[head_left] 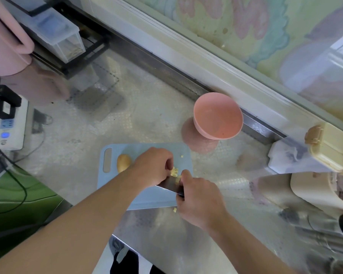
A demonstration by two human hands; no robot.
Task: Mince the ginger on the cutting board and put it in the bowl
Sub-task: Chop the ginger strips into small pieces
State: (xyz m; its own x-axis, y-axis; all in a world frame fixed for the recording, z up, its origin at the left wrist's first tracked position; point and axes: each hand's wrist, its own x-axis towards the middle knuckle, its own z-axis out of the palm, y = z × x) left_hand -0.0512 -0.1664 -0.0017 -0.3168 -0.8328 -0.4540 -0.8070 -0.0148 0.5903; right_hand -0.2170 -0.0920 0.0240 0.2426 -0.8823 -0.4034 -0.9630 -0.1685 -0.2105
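Note:
A light blue cutting board [147, 200] lies on the metal counter in front of me. A whole piece of ginger [123, 162] rests near the board's handle slot. A small heap of chopped ginger [175, 172] sits between my hands. My left hand [152, 167] is curled with its fingertips on the chopped ginger. My right hand [200, 200] grips the knife [169, 184], whose blade lies across the board by the heap. The pink bowl [218, 115] stands beyond the board's far right corner, with nothing visible inside. One ginger bit [174, 209] lies off the board's near edge.
A white power strip [10, 125] with cables sits at the left edge. A pink appliance [6, 42] and a clear box on a black rack [55, 34] stand at the back left. A cream lidded container [327, 147] and blurred utensils [315, 230] are on the right.

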